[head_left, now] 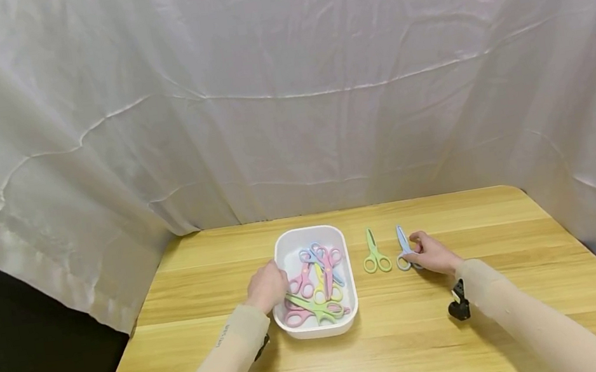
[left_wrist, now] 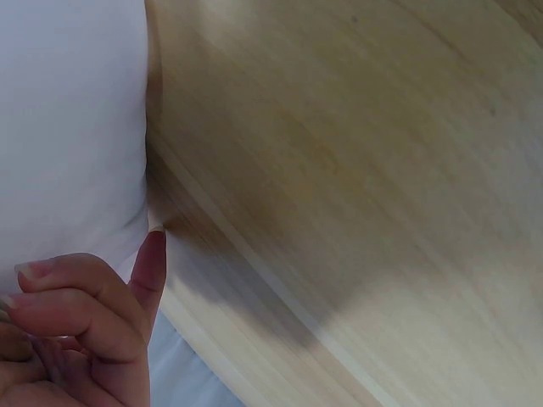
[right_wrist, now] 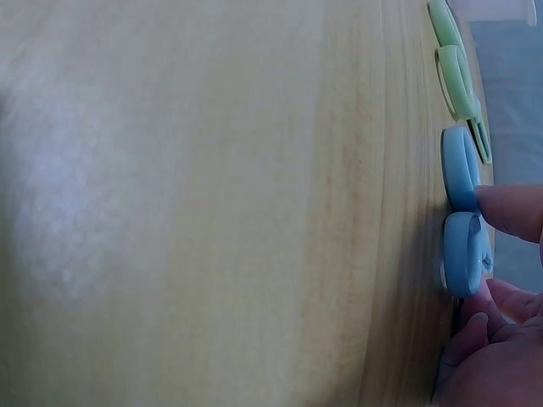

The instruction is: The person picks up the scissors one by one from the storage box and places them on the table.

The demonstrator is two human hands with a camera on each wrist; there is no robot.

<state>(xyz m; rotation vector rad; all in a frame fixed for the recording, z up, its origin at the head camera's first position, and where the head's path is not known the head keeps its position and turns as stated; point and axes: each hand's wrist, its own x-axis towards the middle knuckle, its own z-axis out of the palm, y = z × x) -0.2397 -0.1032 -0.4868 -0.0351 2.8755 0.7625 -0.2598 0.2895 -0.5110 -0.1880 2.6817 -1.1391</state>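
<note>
R hand (head_left: 434,254) has thumb + fingers closed in a pinch on blue scissors (head_left: 404,242) at the handles, flat on tbl (head_left: 402,344), just R of green scissors (head_left: 373,252). L hand (head_left: 268,287) grips L rim of white bin (head_left: 320,332), fingers curled, mixed scissors (head_left: 327,271) inside.

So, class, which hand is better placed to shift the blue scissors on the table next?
Probably the right. The right hand touches those blue scissors, while the left hand is at the left wall of the white tray, with green scissors lying between tray and blue pair.
</note>
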